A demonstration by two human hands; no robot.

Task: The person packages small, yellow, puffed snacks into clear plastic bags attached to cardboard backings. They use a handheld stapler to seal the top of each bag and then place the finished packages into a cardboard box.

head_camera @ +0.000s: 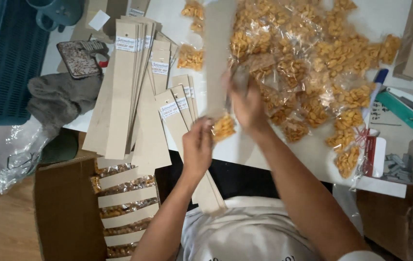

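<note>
The left hand (197, 147) pinches a small snack bag (224, 126) at its edge. Just beside it, the right hand (248, 105) grips a long cardboard strip (218, 53) rising above the bag (motion-blurred). Further right lie heaped snack packets (312, 63); to the left, stacked cardboard strips (134, 96).

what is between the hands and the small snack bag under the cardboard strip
Nothing visible: the left hand and right hand already touch the small clear bag of orange snacks, held against the long tan cardboard strip.
</note>
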